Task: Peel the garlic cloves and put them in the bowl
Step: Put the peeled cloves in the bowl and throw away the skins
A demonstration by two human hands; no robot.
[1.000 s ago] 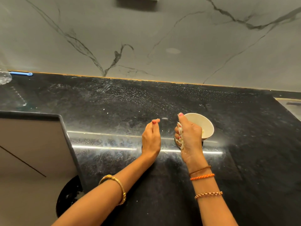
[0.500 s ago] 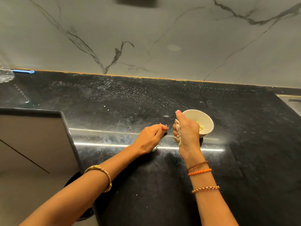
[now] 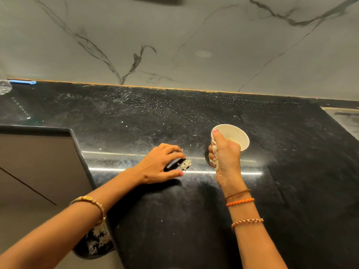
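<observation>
My right hand (image 3: 225,156) is clenched round a wad of papery skins (image 3: 215,155), thumb up, held just in front of the bowl (image 3: 236,135), at about 7 o'clock from it. Bowl: small, round, pale, smooth-walled, upright on the worktop (image 3: 291,191); something pale yellow lies inside, too small to tell if it is cloves.

My left hand (image 3: 159,165) lies on the worktop at 9 o'clock from the right one, fingers spread and bent over a small heap of peel (image 3: 186,164) at the fingertips. The grip looks released; whether any finger pinches the heap I cannot tell.

Worktop: black polished stone, scuffed, dotted with white flecks, two bright light streaks across it. Open room at 3 and 6 o'clock of the bowl. Back edge meets a grey marble wall (image 3: 194,45) with dark veins. Front-left edge cuts away beside a flat grey panel (image 3: 38,162); below my left forearm a dark bin (image 3: 93,243) holds white scraps. A blue strip (image 3: 23,82) lies far left at the wall.
</observation>
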